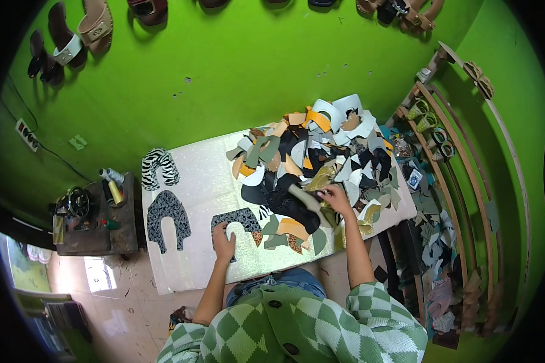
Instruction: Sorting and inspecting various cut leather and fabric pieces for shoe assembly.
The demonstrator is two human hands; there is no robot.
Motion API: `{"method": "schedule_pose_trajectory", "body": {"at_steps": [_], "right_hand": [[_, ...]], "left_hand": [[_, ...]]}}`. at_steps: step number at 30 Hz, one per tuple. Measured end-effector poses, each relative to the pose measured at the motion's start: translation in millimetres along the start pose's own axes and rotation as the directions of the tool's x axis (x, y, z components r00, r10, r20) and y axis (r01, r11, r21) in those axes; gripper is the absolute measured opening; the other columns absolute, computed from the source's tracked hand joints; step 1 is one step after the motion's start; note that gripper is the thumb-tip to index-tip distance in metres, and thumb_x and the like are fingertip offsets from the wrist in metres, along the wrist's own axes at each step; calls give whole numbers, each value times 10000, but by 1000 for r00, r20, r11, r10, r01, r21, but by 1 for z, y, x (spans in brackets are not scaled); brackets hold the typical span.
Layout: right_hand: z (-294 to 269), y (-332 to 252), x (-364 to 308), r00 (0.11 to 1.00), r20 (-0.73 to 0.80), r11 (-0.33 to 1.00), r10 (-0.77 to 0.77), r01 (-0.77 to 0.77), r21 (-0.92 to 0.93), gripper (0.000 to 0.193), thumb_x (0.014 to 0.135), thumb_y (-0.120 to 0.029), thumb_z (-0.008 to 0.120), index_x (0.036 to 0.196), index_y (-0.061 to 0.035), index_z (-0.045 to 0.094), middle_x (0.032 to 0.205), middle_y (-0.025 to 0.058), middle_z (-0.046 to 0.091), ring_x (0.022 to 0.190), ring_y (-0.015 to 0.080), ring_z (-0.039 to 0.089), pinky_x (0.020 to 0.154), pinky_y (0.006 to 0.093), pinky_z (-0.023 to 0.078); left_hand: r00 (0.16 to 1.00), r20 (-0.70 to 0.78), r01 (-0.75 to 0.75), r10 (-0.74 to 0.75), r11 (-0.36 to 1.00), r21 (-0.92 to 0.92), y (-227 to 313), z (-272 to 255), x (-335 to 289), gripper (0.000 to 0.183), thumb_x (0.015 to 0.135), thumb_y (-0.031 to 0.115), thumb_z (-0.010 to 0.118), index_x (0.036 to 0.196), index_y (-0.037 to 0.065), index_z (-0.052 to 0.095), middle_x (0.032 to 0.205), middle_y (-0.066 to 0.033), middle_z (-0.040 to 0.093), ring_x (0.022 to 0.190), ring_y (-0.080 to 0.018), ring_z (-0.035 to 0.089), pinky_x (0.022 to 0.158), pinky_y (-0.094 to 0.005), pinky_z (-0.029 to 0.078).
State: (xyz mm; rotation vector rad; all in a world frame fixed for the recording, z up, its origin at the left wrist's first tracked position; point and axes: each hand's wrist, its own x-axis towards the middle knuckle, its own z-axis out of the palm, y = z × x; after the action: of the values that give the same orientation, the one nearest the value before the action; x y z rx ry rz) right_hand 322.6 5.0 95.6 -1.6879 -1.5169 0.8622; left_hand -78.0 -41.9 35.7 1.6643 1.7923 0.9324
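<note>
My left hand lies with fingers outstretched on a U-shaped grey-and-black patterned piece near the table's front edge. My right hand reaches into the heap of cut scraps, its thumb and forefinger drawn together. What sits between them is too small to make out. Beside those fingertips are a beige strip and gold scraps. At the table's left lie another grey-and-black patterned U-shaped piece and a zebra-striped one.
The pale table stands against a green wall. A sewing machine sits on a small dark table to the left. Wooden racks and more scraps are at the right. Sandals hang on the wall.
</note>
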Motion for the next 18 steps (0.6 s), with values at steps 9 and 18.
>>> {"method": "schedule_pose_trajectory", "body": {"at_steps": [9,18], "right_hand": [[88,-73,40,922,289,964,-257,267,4,316,708,-121,691,970,33,606,906,174,638,854,299,616,754,336,471],[185,-156,57,647,678,919,-349,377,114,297,665,-89,759,915,-23,613,805,62,642,738,145,577,690,284,454]], "left_hand": [[984,178,30,9,976,-217,31,-19,8,407,793,85,638,1168,71,479,1100,-118,556,975,-234,559,790,-354,468],[974,224,147,-42,868,-474,40,-54,53,287,782,3,648,1050,34,552,923,-46,602,799,-83,554,687,-212,458]]}}
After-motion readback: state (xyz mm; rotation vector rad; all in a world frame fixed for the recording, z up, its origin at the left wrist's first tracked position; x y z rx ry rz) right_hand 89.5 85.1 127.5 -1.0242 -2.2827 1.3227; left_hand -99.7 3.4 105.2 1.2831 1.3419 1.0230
